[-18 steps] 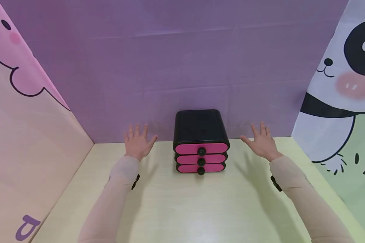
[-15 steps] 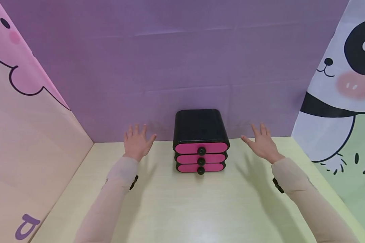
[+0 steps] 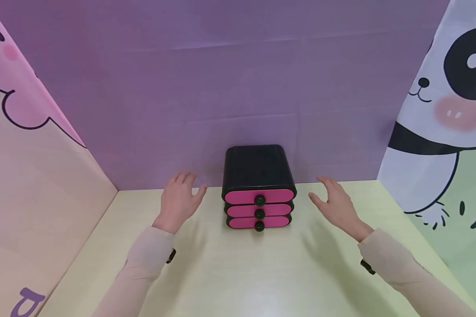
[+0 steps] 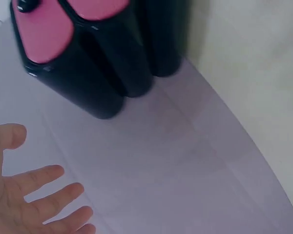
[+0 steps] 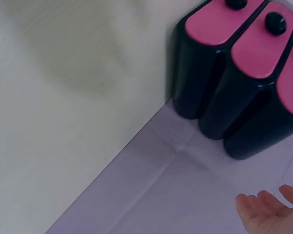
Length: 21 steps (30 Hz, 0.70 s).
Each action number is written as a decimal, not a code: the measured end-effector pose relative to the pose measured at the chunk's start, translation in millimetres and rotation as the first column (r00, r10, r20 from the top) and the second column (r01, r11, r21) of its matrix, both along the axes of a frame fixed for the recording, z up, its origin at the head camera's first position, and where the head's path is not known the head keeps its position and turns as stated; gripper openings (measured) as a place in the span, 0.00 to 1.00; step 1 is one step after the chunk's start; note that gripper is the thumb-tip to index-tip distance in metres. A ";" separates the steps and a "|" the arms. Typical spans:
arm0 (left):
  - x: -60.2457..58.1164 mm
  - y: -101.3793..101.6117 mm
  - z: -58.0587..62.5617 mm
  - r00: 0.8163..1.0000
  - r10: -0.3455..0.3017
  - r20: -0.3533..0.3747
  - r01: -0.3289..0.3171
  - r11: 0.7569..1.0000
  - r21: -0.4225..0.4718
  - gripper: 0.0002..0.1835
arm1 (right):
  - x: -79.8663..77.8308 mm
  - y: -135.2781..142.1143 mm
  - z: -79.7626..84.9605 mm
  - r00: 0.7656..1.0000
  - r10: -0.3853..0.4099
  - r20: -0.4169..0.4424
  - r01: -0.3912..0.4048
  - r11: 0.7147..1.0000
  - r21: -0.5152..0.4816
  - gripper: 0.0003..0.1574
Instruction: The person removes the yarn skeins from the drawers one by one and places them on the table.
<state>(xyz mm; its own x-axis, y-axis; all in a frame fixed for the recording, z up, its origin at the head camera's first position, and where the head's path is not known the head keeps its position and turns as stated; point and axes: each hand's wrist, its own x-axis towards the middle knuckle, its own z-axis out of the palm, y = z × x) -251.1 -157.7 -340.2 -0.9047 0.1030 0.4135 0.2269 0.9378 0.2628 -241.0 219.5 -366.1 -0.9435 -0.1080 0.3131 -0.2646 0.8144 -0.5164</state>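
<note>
A small black drawer box (image 3: 258, 169) with three pink drawer fronts and round black knobs stands on the table against the back wall. All of its drawers are closed. To its left my left hand (image 3: 177, 203) hovers over the table, fingers spread and slightly bent, holding nothing. My right hand (image 3: 338, 207) is raised on the other side, thumb toward the box, likewise holding nothing. Both wrist views show a gap between the hand and the black side of the box. In the left wrist view the fingers (image 4: 44, 178) are loosely extended.
The pale wooden table (image 3: 238, 273) runs up to a purple back wall (image 3: 238, 88). A pinkish side panel (image 3: 35, 189) bounds the left, and a panel with a printed panda (image 3: 428, 176) bounds the right.
Both hands have turned from flat, upright palms to a more bent pose, and the wrists have come down slightly nearer. The view has shifted a little; the drawer box stays in place.
</note>
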 end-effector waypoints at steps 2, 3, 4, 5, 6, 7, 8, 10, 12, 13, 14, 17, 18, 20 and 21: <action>7.1 3.7 0.6 1.000 -0.018 0.009 0.017 0.999 0.049 0.26 | 6.6 -4.2 -0.4 1.000 0.011 -0.011 -0.011 0.999 -0.041 0.33; 10.3 5.3 0.8 0.999 -0.029 0.017 0.028 0.997 0.075 0.26 | 9.9 -6.3 -1.1 1.000 0.014 -0.016 -0.015 0.998 -0.064 0.31; 13.7 6.9 1.1 0.999 -0.040 0.029 0.037 0.994 0.104 0.26 | 13.1 -8.3 -2.2 1.000 0.017 -0.024 -0.020 0.996 -0.091 0.30; 16.4 8.1 1.3 0.998 -0.055 0.037 0.050 0.989 0.137 0.26 | 16.3 -10.3 -3.5 0.999 0.022 -0.034 -0.026 0.993 -0.118 0.28; 19.0 9.3 1.4 0.996 -0.070 0.047 0.061 0.984 0.168 0.25 | 19.3 -12.4 -5.0 0.999 0.025 -0.041 -0.031 0.989 -0.144 0.26; 21.9 9.3 1.5 0.995 -0.082 0.058 0.069 0.978 0.198 0.24 | 22.0 -15.2 -6.5 0.998 0.029 -0.049 -0.037 0.986 -0.164 0.25; 24.4 9.3 1.2 0.993 -0.093 0.066 0.076 0.971 0.225 0.24 | 24.2 -18.0 -8.3 0.998 0.035 -0.055 -0.045 0.983 -0.180 0.23; 28.8 8.9 -0.6 0.989 -0.118 0.085 0.090 0.955 0.284 0.22 | 27.6 -22.8 -12.0 0.997 0.048 -0.062 -0.059 0.978 -0.199 0.22; 32.2 9.2 -5.5 0.984 -0.140 0.111 0.094 0.933 0.348 0.21 | 29.8 -27.4 -16.4 0.996 0.060 -0.062 -0.072 0.975 -0.212 0.21; 33.8 9.7 -9.0 0.981 -0.154 0.121 0.098 0.920 0.380 0.21 | 30.5 -29.4 -19.1 0.996 0.065 -0.064 -0.078 0.974 -0.215 0.21; 35.0 10.6 -13.1 0.977 -0.169 0.127 0.103 0.906 0.410 0.20 | 31.1 -31.4 -21.7 0.995 0.071 -0.063 -0.083 0.973 -0.217 0.21; 36.2 15.2 -26.2 0.964 -0.230 0.134 0.132 0.850 0.511 0.18 | 33.2 -37.4 -30.1 0.994 0.087 -0.059 -0.098 0.970 -0.221 0.21; 35.7 17.2 -29.9 0.959 -0.255 0.127 0.148 0.827 0.543 0.18 | 33.8 -39.3 -32.9 0.994 0.093 -0.055 -0.103 0.970 -0.220 0.22; 32.9 18.7 -35.4 0.948 -0.301 0.107 0.180 0.779 0.600 0.19 | 34.6 -45.6 -38.4 0.993 0.106 -0.043 -0.113 0.969 -0.221 0.23; 31.0 19.3 -37.1 0.941 -0.324 0.096 0.195 0.753 0.629 0.19 | 34.8 -48.9 -40.6 0.993 0.113 -0.037 -0.118 0.968 -0.221 0.23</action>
<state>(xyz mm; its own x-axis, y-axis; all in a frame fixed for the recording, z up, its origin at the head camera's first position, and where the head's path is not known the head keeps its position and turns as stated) -220.2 -138.4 -377.3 -0.9455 0.1332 0.2972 0.3238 0.4819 0.8142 -206.2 170.7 -406.7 -0.9209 -0.1406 0.3636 -0.3642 0.6431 -0.6737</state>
